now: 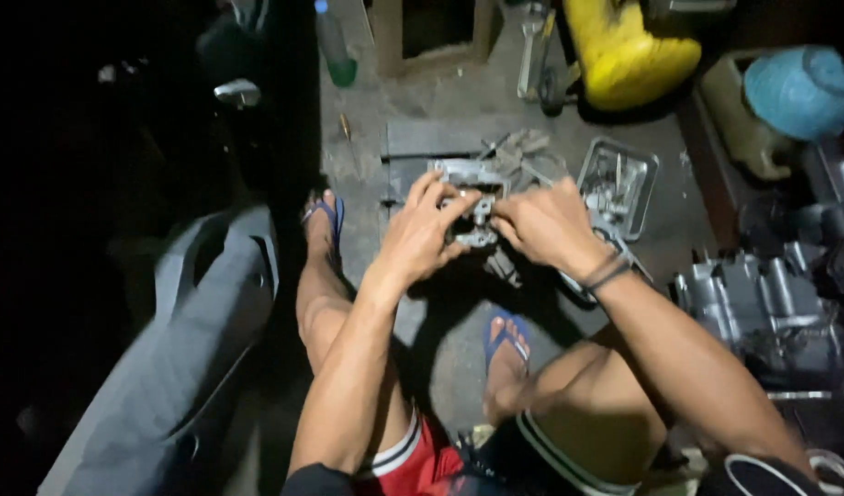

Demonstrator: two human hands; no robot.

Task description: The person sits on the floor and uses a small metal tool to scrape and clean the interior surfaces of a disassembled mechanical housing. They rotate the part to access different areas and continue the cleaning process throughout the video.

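At twelve o'clock, left hand [420,234] and right hand [548,227] are gripping a grey metal engine part [470,207]; yellow jerrycan [624,46] is sitting at one o'clock, metal tray [644,174] nearer.

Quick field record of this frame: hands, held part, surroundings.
left hand: fingers on the metal part
right hand: gripping the same part from the other side
metal tray: beyond the right hand, small parts inside
yellow container: top of frame
engine block: on the person's right
grey panel: on the person's left
lighting: dim, part details unclear
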